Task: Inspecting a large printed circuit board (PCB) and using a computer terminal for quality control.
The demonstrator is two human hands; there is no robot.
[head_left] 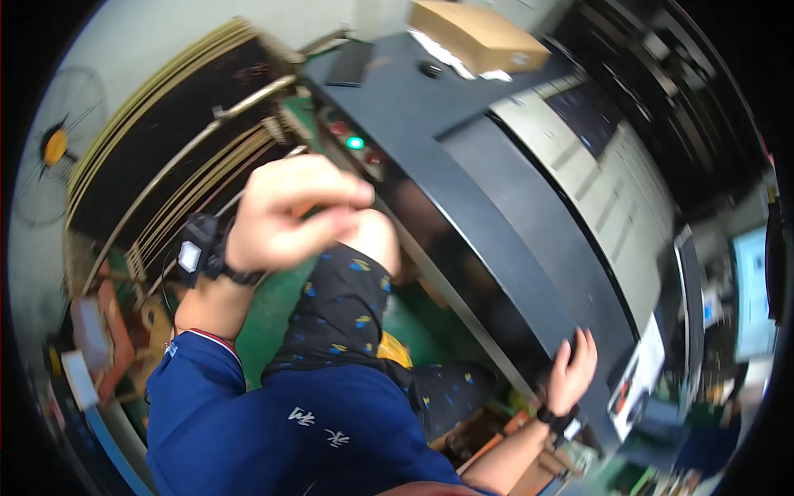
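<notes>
My left hand [294, 211] is raised in front of me over my leg, smeared by motion. Its fingers and thumb curve toward each other, and I cannot make out anything held in them. Just beyond it is the front of a large dark machine [504, 215], where a green-lit button [355, 143] glows next to red ones. My right hand [573, 374] is open at the machine's near right edge, its fingers stretched and holding nothing. Whether it rests on the surface I cannot tell. Each wrist wears a black strap with a small device.
On the machine's far end are a cardboard box [488, 40], a small black round object [430, 68] and a dark flat piece [351, 64]. A light grey beam [608, 194] spans the machine. Stacked boards [178, 124] and a fan [55, 146] stand left; a lit screen [753, 289] is at right.
</notes>
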